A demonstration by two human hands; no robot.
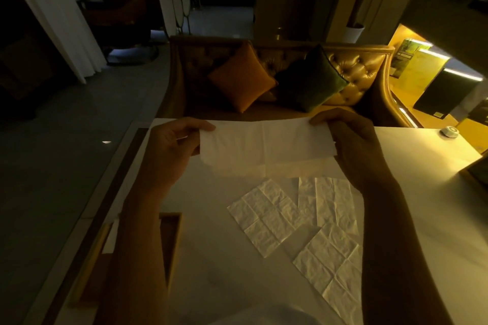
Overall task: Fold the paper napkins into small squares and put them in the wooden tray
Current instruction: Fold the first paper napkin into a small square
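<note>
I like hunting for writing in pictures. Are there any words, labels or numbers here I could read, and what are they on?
None can be read.
Green leaflet on the lit shelf at right: it carries a dark strip of print, too blurred to read.
Napkins, table, tray: no text visible.

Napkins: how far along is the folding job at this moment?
Early on. Nothing folded shows in the visible part of the wooden tray, which the left forearm largely covers. In hand: the left hand and right hand hold one napkin stretched above the table, apparently folded to a long strip, not yet a small square. Left: at least three unfolded napkins lie creased and flat on the table.
</note>
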